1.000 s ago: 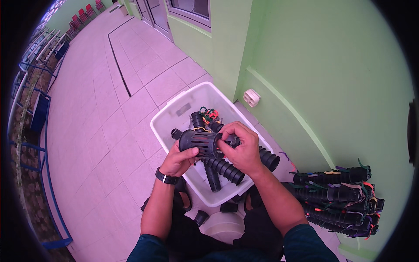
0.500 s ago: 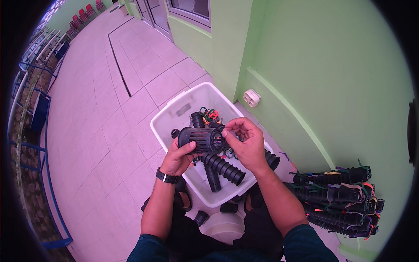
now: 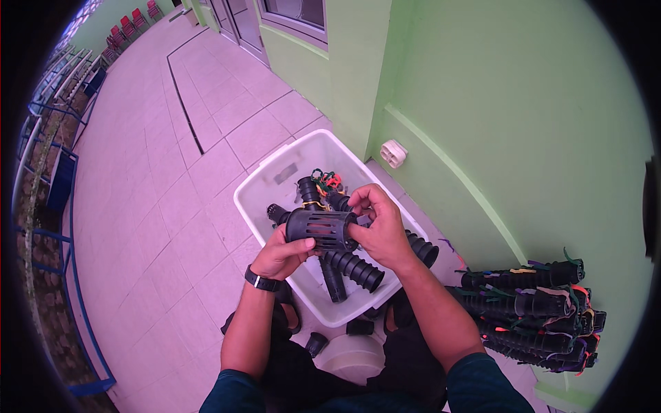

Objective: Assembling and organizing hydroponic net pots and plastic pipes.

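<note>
Above the white tub (image 3: 256,199), my left hand (image 3: 279,255) grips a black slotted net pot (image 3: 322,229) lying on its side. Its thumb presses on the slats, and the other fingers pass underneath. At the pot's right end is my right hand (image 3: 379,230), a digit reaching into the opening while other fingers curl above the rim. Whether anything small is pinched there is hidden. Inside the tub lie black ribbed tubes (image 3: 354,270), a smooth-looking black tube (image 3: 333,281), and a tangle of orange and green strips (image 3: 329,180).
On the floor to the right, several black ribbed tubes with coloured strips (image 3: 530,310) are stacked against the green wall (image 3: 523,138). Small black cups (image 3: 316,343) rest near my feet, beside a pale round object (image 3: 351,358). A blue railing (image 3: 76,289) runs along the left.
The net pot has turned slightly, its right end now facing away more. My right hand has shifted so that a digit enters that end. My left hand keeps its grip.
</note>
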{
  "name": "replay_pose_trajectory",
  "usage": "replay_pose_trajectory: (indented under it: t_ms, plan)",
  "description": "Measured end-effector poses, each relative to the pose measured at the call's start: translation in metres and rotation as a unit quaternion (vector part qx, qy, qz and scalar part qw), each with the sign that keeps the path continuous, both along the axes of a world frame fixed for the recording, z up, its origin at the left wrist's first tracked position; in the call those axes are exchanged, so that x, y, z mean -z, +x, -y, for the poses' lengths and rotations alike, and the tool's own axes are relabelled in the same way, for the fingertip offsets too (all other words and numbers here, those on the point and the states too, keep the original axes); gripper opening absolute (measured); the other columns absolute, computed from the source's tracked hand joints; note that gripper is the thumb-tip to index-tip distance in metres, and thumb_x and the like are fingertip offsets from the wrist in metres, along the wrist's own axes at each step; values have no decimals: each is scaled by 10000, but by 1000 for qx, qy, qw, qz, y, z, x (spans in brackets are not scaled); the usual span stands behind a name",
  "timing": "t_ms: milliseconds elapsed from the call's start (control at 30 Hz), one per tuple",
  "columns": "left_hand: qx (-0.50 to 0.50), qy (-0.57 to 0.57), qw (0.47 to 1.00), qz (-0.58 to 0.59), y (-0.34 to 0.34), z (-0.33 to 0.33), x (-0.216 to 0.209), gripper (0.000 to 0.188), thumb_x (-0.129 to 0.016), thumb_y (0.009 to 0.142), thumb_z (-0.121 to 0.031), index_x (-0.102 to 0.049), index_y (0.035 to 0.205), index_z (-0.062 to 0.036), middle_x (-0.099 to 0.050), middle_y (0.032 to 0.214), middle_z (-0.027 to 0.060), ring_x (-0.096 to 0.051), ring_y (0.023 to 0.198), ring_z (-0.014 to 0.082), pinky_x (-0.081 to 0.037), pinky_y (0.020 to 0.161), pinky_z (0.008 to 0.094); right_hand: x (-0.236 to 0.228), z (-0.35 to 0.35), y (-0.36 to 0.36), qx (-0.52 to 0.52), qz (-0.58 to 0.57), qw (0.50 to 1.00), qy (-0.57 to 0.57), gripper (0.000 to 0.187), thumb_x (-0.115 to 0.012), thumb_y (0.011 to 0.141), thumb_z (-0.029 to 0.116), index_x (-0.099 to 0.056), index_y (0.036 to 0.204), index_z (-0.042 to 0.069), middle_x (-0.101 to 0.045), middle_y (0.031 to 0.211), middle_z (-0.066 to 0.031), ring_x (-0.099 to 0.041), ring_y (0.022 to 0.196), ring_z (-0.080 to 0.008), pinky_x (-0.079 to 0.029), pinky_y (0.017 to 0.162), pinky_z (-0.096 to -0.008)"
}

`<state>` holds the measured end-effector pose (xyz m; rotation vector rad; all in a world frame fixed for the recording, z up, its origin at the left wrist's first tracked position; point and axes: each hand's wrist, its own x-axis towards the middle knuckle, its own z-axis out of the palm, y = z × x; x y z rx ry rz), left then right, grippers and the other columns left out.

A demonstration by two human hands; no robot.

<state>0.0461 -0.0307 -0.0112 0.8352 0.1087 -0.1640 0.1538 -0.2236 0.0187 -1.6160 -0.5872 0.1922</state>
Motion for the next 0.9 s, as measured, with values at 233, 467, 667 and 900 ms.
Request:
replay_pose_trajectory:
  t_ms: [233,467,667,900]
  plan:
    - [-6,-73,997,16,1,5,-5,457,-669,876,-42,-516,1305,-7,-636,1233,115,-618,1142,241,-495,976,445,-3,-1,3,-83,-160,979,90,337,-745,748,2,-527,1002,43,-570,965,3,-540,864,-91,-463,811,-279]
    - [-43,-52,998,9,1,-6,-7,509,-665,880,-109,-470,1335,8,-621,1248,162,-616,1155,293,-498,977,498,-30,15,7,-21,248,968,-38,191,-800,725,91,-664,853,50,-632,1112,-77,-574,1083,-252,-446,943,-396]
    - [-18,-23,999,-28,-7,-17,-4,471,-645,891,-112,-482,1313,17,-629,1232,170,-647,1098,293,-543,905,478,-29,10,-4,-79,333,930,-136,140,-761,756,126,-736,887,84,-598,1278,-99,-492,1218,-325,-387,1019,-432]
    - [-16,-30,998,-46,5,-7,-13,419,-647,895,-116,-513,1268,21,-664,1156,157,-666,1056,271,-547,893,479,-25,20,6,-148,135,978,-53,111,-727,813,110,-709,910,58,-617,1221,-95,-475,1227,-294,-360,1046,-428]
